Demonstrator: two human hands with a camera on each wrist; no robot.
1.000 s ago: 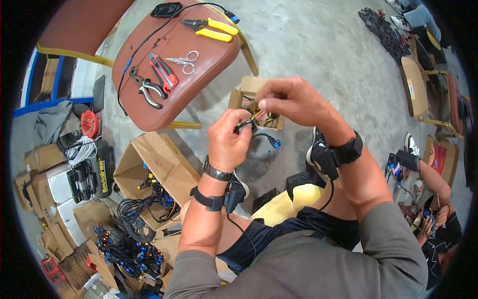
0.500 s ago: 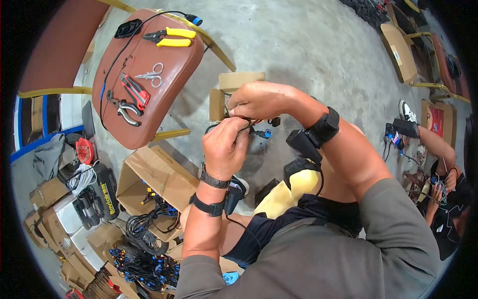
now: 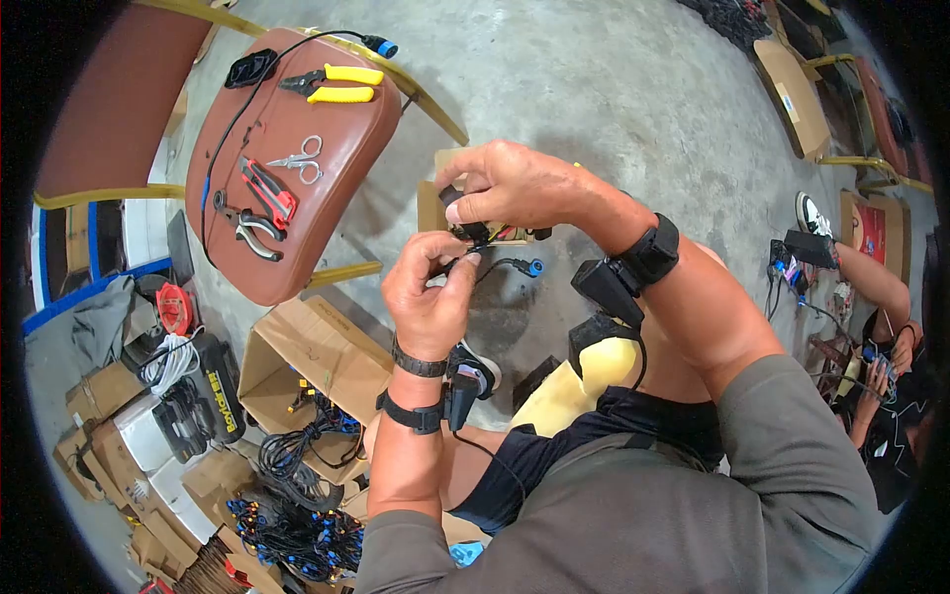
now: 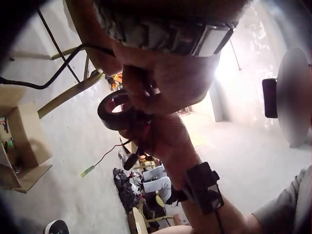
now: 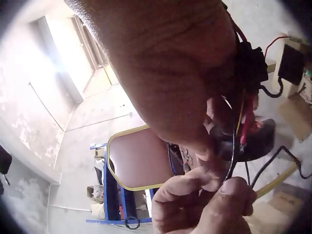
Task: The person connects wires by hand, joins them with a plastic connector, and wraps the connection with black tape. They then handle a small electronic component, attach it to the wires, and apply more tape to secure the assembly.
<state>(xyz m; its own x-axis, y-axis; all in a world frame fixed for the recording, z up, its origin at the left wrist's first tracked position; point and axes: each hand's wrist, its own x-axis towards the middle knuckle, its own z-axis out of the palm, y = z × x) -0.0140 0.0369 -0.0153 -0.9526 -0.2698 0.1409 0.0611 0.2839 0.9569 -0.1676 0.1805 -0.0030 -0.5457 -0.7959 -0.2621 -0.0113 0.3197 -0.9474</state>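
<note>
My left hand (image 3: 427, 297) pinches a thin black cable (image 5: 232, 158) between thumb and forefinger. Just beyond it, my right hand (image 3: 515, 183) has its fingers curled round a roll of black tape (image 4: 113, 110), held right beside the cable. Red and yellow wires (image 5: 242, 117) show by the tape in the right wrist view. A black lead ending in a blue connector (image 3: 535, 267) hangs to the right of the left fingertips. My fingers partly hide the join between tape and wires.
A brown chair (image 3: 332, 114) holds yellow-handled pliers (image 3: 344, 84), scissors (image 3: 302, 160), a red cutter (image 3: 267, 190) and more pliers (image 3: 249, 226). An open carton (image 4: 34, 139) stands beyond my hands. Boxes and bundled cables (image 3: 297, 535) lie at the left; another person's hands (image 3: 876, 376) show at the right.
The view has shifted, so the chair sits further left than a second ago. Since half a second ago, my right hand has lifted and turned, and the tape roll has come into sight.
</note>
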